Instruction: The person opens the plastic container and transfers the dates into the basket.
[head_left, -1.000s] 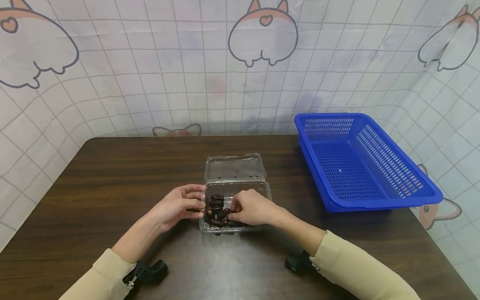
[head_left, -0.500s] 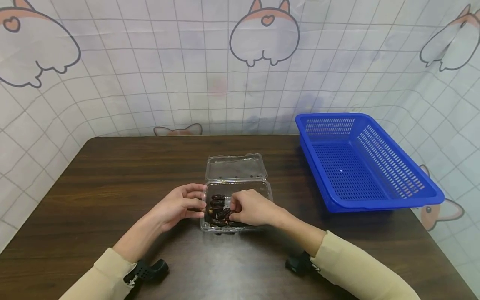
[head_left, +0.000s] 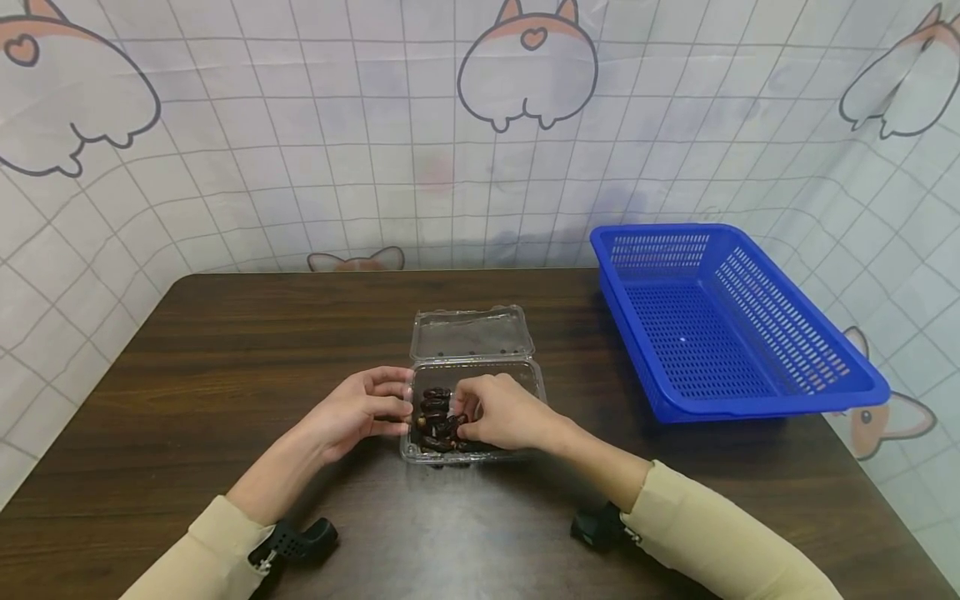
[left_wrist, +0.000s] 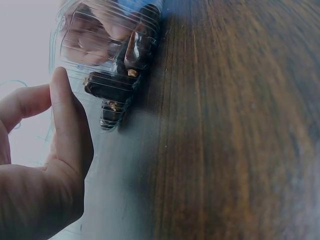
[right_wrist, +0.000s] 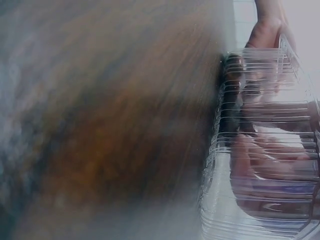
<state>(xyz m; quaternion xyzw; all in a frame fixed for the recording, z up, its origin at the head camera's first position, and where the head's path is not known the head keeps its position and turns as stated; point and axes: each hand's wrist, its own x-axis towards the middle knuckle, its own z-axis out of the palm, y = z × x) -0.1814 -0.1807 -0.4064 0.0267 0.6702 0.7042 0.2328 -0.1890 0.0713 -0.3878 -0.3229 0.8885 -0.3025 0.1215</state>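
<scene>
A clear plastic clamshell box (head_left: 536,379) stands mid-table with its lid (head_left: 471,335) folded back. Dark brown dates (head_left: 435,407) lie along its left and near sides. My left hand (head_left: 360,415) rests its fingertips against the box's left wall, thumb apart from the fingers. In the left wrist view, those fingers (left_wrist: 64,115) are nearly straight against the clear plastic. My right hand (head_left: 506,414) reaches into the box from the right, fingers and thumb curled round a date among the others. Through the ribbed wall in the right wrist view, the right hand (right_wrist: 270,155) shows blurred.
A blue perforated basket (head_left: 750,408) stands at the right of the brown wooden table (head_left: 247,342). A white gridded cloth (head_left: 337,125) with cartoon dogs hangs behind and at both sides. Dark straps (head_left: 296,542) sit on both wrists.
My right hand's fingers have shifted slightly left and spread a little from the thumb over the dates. The left hand and the box have stayed in place.
</scene>
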